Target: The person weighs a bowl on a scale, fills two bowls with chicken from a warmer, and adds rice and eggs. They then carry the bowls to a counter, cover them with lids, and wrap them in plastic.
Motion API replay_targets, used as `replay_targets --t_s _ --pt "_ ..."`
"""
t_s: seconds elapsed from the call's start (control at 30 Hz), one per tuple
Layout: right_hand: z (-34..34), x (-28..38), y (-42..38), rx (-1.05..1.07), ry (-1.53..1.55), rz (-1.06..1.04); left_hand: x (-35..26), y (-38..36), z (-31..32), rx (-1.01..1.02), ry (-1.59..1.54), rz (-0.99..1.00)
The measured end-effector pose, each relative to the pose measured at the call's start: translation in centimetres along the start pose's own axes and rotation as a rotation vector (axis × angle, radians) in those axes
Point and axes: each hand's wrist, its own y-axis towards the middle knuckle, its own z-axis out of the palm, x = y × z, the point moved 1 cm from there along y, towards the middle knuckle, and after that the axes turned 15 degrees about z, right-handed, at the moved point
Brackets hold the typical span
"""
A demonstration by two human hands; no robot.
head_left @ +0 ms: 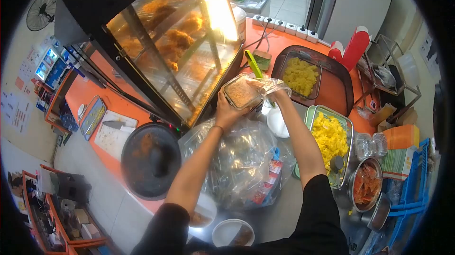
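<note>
From my end, the left hand (229, 111) grips a clear container (233, 79) beside the lit warmer (152, 51); crinkled plastic (280, 84) obscures the right hand (272, 90) near the container's edge, and I can't tell whether it's closed.

No legible text, brand or number: marks on the white sheets (18, 112) on the left wall, the red printed item (273, 174) seen through clear plastic (237, 155) at near centre, and the sheet (429, 48) on the right wall are too small or blurred to read.
</note>
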Motion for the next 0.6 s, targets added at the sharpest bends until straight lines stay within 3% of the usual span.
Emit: replay_targets --t_s 0.23,0.3,0.33,0.37,0.43,0.5,0.57,0.6 --pt "1.3 1.8 -3.2 -0.078 -0.032 0.129 -1.0 0.0 -0.6 0.057 -0.067 0.037" --pt "-0.2 1.0 -1.0 -0.209 -0.181 0.057 -1.1 0.2 -0.3 0.077 -0.057 0.051" --pt "2.1 4.1 -5.5 -0.379 -0.365 0.133 -1.1 0.2 -0.2 0.060 -0.040 0.053" --pt "1.3 3.2 -4.4 -0.379 -0.366 0.135 -1.1 0.1 -0.1 0.044 -0.024 0.053" --pt "0.3 2.3 -2.6 -0.274 -0.412 -0.162 -1.2 0.1 -0.2 0.046 -0.014 0.057" --pt "0.2 3.3 -2.4 -0.255 -0.460 -0.203 -1.4 0.2 -0.5 0.063 -0.097 0.013" --pt "-0.1 4.0 -2.0 -0.467 -0.952 -0.278 -1.3 0.2 -0.5 0.062 -0.101 0.014" --pt "-1.0 3.1 -0.4 -0.350 -0.927 -0.460 -1.3 0.2 -0.3 0.059 -0.106 0.015"
